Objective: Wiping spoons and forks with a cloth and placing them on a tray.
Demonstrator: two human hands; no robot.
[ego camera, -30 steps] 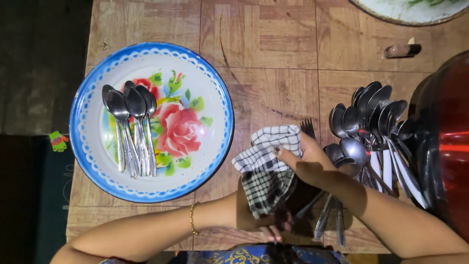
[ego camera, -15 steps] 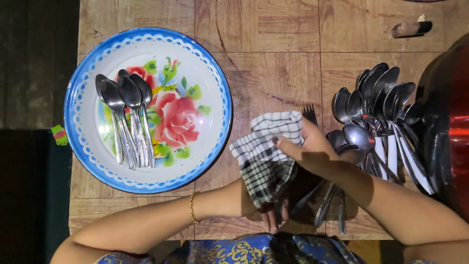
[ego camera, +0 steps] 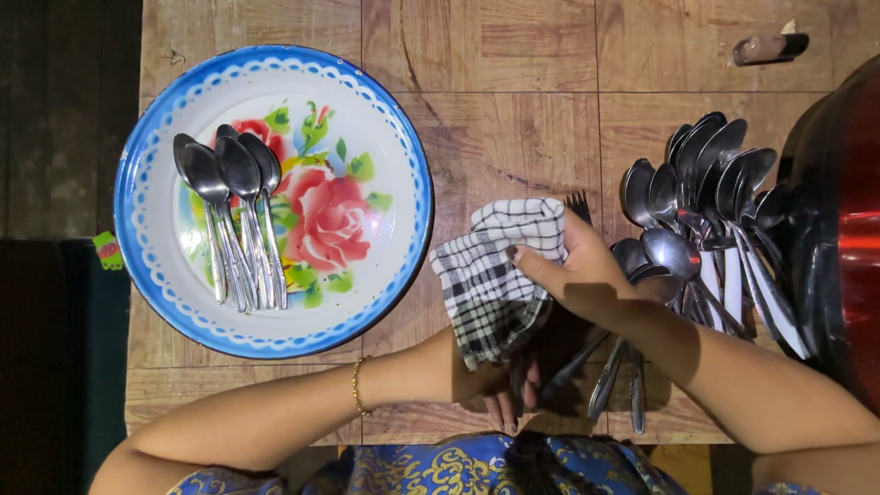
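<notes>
Two hands work a checked cloth (ego camera: 495, 275) around a fork (ego camera: 577, 206) over the wooden table (ego camera: 513, 119): right hand (ego camera: 587, 275) pinching cloth, left hand (ego camera: 500, 394) gripping underneath. Wiping well likely means steady grip, full strokes.

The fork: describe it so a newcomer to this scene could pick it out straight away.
Start at the big floral plate on the wooden table, then go right to the checked cloth held in both hands. The fork pokes out from behind the cloth's top right corner, above the right hand. It shows dark tines, while all the cutlery around it is round-bowled spoons.
</notes>
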